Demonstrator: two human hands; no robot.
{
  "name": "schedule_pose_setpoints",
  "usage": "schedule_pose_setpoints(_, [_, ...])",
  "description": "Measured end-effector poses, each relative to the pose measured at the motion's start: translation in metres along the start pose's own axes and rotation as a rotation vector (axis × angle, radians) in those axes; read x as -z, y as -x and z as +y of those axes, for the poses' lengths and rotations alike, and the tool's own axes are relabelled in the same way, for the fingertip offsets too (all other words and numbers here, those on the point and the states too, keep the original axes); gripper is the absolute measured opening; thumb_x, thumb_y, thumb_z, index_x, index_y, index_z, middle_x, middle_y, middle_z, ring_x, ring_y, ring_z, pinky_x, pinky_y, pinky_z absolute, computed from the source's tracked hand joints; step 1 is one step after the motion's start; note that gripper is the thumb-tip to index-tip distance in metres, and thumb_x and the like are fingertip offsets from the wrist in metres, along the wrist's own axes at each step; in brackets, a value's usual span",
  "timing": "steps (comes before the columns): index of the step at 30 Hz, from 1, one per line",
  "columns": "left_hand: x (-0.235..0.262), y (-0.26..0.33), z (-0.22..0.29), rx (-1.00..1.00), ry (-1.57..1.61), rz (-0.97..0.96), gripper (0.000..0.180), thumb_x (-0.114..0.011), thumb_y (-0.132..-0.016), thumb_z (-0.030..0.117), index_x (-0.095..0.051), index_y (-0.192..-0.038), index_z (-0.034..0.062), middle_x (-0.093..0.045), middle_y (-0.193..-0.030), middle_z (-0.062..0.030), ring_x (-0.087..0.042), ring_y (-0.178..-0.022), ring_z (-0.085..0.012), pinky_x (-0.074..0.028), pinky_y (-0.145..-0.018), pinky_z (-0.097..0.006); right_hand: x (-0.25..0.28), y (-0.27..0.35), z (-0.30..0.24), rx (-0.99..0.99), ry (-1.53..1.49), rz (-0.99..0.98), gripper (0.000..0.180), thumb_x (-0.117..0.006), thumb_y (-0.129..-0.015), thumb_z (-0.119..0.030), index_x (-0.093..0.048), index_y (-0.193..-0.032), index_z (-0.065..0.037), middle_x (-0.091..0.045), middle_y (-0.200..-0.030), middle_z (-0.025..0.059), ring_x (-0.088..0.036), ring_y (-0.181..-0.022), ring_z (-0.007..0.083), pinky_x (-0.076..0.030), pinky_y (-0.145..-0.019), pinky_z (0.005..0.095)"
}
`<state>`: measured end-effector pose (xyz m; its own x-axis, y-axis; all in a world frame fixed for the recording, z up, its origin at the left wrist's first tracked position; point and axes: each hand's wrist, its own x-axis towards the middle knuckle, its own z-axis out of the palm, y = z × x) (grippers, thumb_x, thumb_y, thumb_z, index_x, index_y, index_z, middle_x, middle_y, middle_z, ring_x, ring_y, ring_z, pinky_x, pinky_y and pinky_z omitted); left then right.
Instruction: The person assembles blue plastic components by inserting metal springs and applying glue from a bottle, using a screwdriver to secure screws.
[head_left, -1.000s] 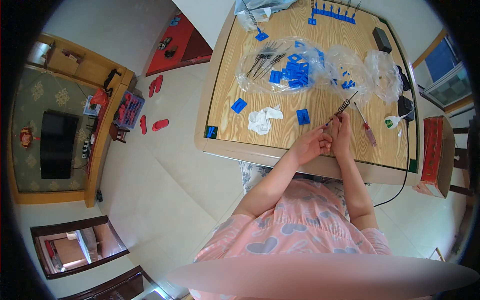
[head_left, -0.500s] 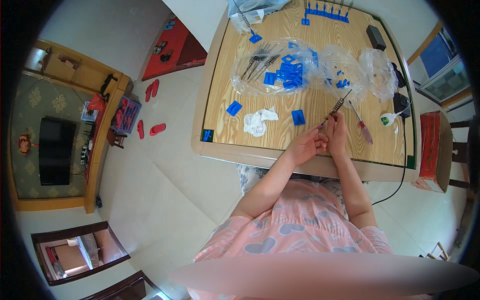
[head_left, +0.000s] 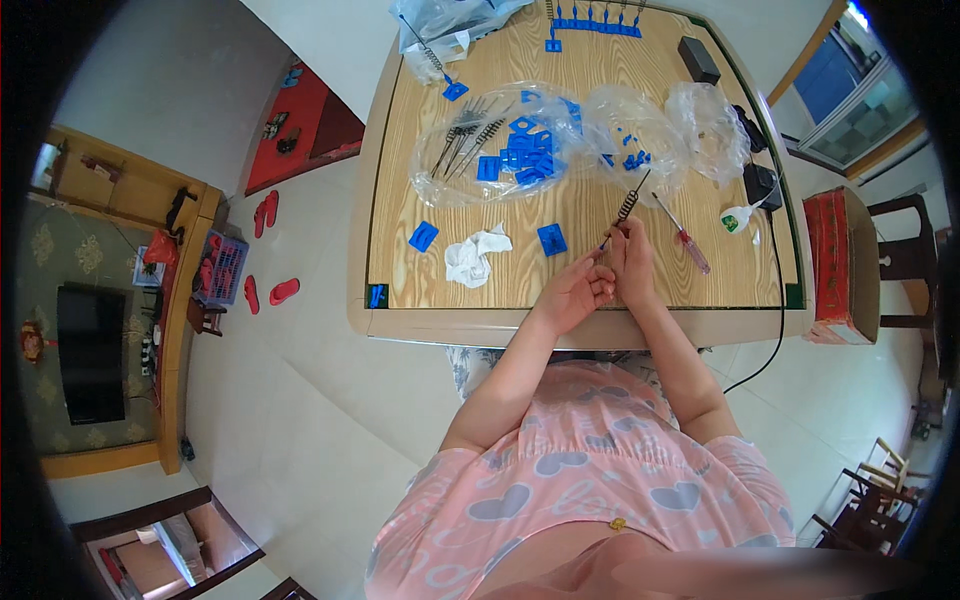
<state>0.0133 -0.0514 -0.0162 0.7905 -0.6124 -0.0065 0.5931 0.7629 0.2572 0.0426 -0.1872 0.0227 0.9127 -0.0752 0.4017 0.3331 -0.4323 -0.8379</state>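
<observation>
A thin dark rod with a coiled spring (head_left: 627, 207) slants up and away from my two hands, over the near part of the table. My right hand (head_left: 633, 268) is closed round its lower part. Close beside it, my left hand (head_left: 574, 296) has its fingers curled and pinches the rod's low end; the fingers partly hide the grip. A single blue plastic plate (head_left: 552, 240) lies just left of the rod. To the right of my right hand is a screwdriver (head_left: 690, 245) with a clear reddish handle.
A clear bag (head_left: 430, 190) holds blue plates (head_left: 528, 150) and spring rods (head_left: 465, 135). More bags, a crumpled white tissue (head_left: 470, 262) and a white-and-green bottle (head_left: 737, 218) lie around. Blue stands with upright springs (head_left: 600, 28) line the far edge. A black cable (head_left: 780, 300) hangs off the right side.
The whole scene has shifted left in the picture as the head view moved. Both hands keep nearly the same pose on the spring rod.
</observation>
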Motion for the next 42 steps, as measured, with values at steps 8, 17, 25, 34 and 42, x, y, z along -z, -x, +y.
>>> schedule_pose_setpoints(8, [0.0001,-0.0001,-0.0007,-0.003,0.01,-0.036,0.039,-0.043,-0.098,0.026,-0.041,-0.132,0.0077,-0.062,-0.099,-0.0095,-0.057,-0.089,-0.0207,-0.044,-0.085,-0.035,-0.0008,0.0004,0.0036,0.026,0.021,0.013,0.011,-0.05,-0.091,-0.004,-0.051,-0.101,-0.002,-0.057,-0.084,0.0128,-0.058,-0.073,0.0241,-0.047,-0.065,0.0325])
schedule_pose_setpoints(17, [-0.0026,0.0002,-0.0001,-0.004,0.003,-0.013,0.04,-0.043,-0.098,0.026,-0.04,-0.133,0.0071,-0.062,-0.098,-0.0094,-0.057,-0.089,-0.0205,-0.044,-0.084,-0.036,-0.0017,0.0006,0.004,0.015,0.011,0.024,0.011,-0.051,-0.091,-0.005,-0.052,-0.102,-0.002,-0.058,-0.084,0.013,-0.058,-0.072,0.0238,-0.047,-0.064,0.0324])
schedule_pose_setpoints(25, [-0.0029,0.0005,-0.0001,0.002,0.005,-0.004,0.04,-0.043,-0.098,0.026,-0.039,-0.133,0.007,-0.061,-0.097,-0.0093,-0.057,-0.089,-0.0205,-0.045,-0.085,-0.035,-0.0009,0.0001,0.003,0.005,0.018,0.005,0.011,-0.05,-0.091,-0.004,-0.051,-0.101,-0.002,-0.057,-0.085,0.0137,-0.058,-0.073,0.0235,-0.047,-0.064,0.0326])
schedule_pose_setpoints(34, [-0.0015,0.0,0.0001,-0.003,-0.001,-0.032,0.041,-0.043,-0.098,0.026,-0.04,-0.133,0.0069,-0.061,-0.098,-0.0093,-0.057,-0.09,-0.0207,-0.044,-0.085,-0.034,-0.0006,0.0002,0.0022,-0.004,-0.017,-0.005,0.009,-0.05,-0.091,-0.004,-0.051,-0.1,-0.002,-0.056,-0.084,0.0132,-0.057,-0.072,0.0234,-0.046,-0.063,0.0331])
schedule_pose_setpoints(42, [-0.001,-0.0002,-0.0007,-0.005,-0.01,-0.024,0.041,-0.043,-0.097,0.027,-0.04,-0.133,0.0073,-0.061,-0.098,-0.0093,-0.057,-0.09,-0.0213,-0.044,-0.084,-0.035,-0.0005,0.0002,0.0029,0.03,0.013,0.005,0.011,-0.051,-0.09,-0.004,-0.05,-0.1,-0.003,-0.055,-0.084,0.0126,-0.057,-0.073,0.0275,-0.046,-0.064,0.0347])
